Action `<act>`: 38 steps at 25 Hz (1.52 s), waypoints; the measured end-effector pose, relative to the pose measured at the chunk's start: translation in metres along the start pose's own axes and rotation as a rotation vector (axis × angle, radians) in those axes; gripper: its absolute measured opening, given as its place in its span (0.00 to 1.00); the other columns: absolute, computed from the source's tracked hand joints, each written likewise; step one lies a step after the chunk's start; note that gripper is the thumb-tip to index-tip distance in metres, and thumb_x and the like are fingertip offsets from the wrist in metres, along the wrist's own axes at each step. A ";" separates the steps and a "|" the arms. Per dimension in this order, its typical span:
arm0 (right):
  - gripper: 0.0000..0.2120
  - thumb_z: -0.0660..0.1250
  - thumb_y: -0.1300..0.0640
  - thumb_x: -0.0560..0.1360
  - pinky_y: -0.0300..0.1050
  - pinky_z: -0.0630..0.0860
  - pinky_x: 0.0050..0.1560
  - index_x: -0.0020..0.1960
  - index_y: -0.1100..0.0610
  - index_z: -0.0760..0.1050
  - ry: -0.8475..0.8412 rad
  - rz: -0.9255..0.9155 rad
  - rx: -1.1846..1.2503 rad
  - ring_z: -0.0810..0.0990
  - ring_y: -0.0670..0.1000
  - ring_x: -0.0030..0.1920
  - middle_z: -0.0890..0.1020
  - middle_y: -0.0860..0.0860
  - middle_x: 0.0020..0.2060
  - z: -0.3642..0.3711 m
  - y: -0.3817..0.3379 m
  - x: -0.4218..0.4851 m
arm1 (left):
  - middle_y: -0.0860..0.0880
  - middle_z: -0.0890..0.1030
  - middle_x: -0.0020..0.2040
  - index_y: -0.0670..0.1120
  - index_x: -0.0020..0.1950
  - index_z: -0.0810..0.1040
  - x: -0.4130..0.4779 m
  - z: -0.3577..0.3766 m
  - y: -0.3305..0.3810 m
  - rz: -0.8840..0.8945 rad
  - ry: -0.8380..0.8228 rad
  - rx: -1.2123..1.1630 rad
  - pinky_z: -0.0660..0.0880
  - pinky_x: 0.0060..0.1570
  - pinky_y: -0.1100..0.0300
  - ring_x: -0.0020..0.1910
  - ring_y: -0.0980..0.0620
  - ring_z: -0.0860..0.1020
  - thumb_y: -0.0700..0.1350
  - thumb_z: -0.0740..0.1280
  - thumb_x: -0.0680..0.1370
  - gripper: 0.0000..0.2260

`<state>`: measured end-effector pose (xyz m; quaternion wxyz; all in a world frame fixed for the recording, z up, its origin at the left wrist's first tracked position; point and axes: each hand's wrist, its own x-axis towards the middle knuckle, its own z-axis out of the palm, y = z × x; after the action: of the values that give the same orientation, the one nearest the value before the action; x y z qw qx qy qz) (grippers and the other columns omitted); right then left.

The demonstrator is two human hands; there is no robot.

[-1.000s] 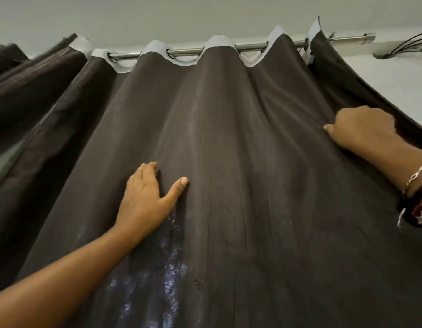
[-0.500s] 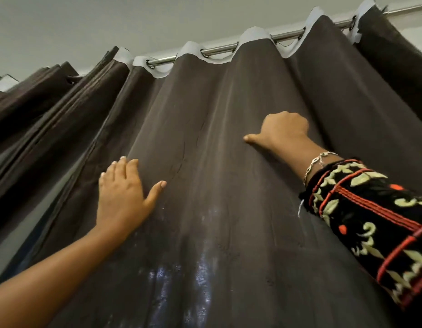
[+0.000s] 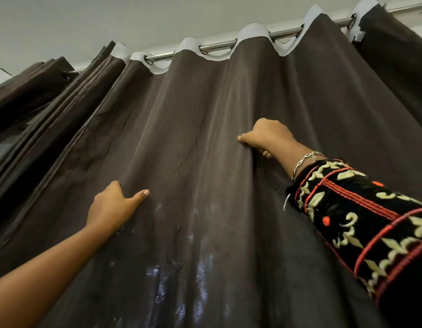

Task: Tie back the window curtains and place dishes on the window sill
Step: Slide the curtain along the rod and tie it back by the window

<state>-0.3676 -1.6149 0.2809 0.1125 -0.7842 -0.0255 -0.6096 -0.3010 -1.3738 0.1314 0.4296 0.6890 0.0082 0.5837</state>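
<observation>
- The dark brown curtain (image 3: 193,119) hung by its eyelets from the metal rod (image 3: 219,46) near the ceiling, spread across almost the whole view, with both of the person's hands on it.
- The left hand (image 3: 113,205) gripped a vertical fold low and left of centre. The fingers were tucked out of sight behind the cloth and the thumb lay across the front. Half a second earlier the same hand had rested flat on the fabric with its fingers on top.
- The right hand (image 3: 264,138), higher and to the right, was closed in a fist on another fold, its thumb pointing left and its curled fingertips showing under the cloth's edge.
- A second before, that hand had held the curtain near the right-hand edge. It had since travelled left, narrowing the stretch of fabric between the two hands.
- The black embroidered sleeve (image 3: 361,209) and silver bracelet (image 3: 305,159) on the right arm, barely visible a second ago, now filled the lower right of the view.
- Gathered pleats (image 3: 51,95) stood packed together at the far left of the rod.
- Pale smears (image 3: 158,278) marked the cloth low down between the arms.
</observation>
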 end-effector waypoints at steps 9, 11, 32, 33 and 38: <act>0.14 0.57 0.63 0.75 0.51 0.71 0.54 0.58 0.64 0.74 0.233 0.011 -0.221 0.74 0.64 0.58 0.76 0.63 0.58 -0.018 0.062 -0.004 | 0.43 0.82 0.47 0.44 0.48 0.79 -0.013 0.021 0.016 0.148 -0.007 -0.093 0.77 0.51 0.50 0.47 0.43 0.79 0.36 0.60 0.76 0.08; 0.14 0.57 0.63 0.75 0.52 0.72 0.55 0.58 0.65 0.74 0.279 0.045 -0.280 0.74 0.65 0.58 0.76 0.65 0.58 -0.033 0.086 -0.002 | 0.45 0.82 0.43 0.44 0.48 0.79 -0.025 0.029 0.031 0.244 0.062 -0.041 0.72 0.44 0.56 0.44 0.44 0.78 0.45 0.61 0.78 0.09; 0.31 0.58 0.32 0.72 0.46 0.66 0.43 0.52 0.59 0.76 0.066 -0.273 0.169 0.77 0.61 0.55 0.80 0.58 0.52 0.039 -0.075 -0.049 | 0.42 0.76 0.60 0.42 0.63 0.70 -0.048 0.020 0.038 0.270 -0.114 -0.088 0.73 0.56 0.53 0.58 0.43 0.74 0.40 0.64 0.76 0.15; 0.28 0.60 0.34 0.72 0.45 0.66 0.43 0.53 0.59 0.76 0.033 -0.245 0.185 0.77 0.60 0.55 0.80 0.57 0.53 0.046 -0.084 -0.049 | 0.43 0.77 0.59 0.43 0.63 0.71 -0.049 0.020 0.036 0.305 -0.110 -0.095 0.73 0.55 0.55 0.57 0.44 0.74 0.39 0.63 0.76 0.15; 0.13 0.59 0.61 0.75 0.47 0.70 0.49 0.57 0.61 0.74 0.070 -0.189 0.035 0.75 0.62 0.58 0.77 0.60 0.57 0.050 -0.079 -0.051 | 0.46 0.78 0.59 0.44 0.61 0.74 -0.048 0.005 0.015 0.411 0.019 -0.167 0.69 0.54 0.61 0.60 0.49 0.75 0.55 0.61 0.76 0.18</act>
<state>-0.3469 -1.5221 0.2314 0.0689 -0.7544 -0.1063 -0.6441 -0.3191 -1.4103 0.1026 0.3573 0.6325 -0.1767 0.6641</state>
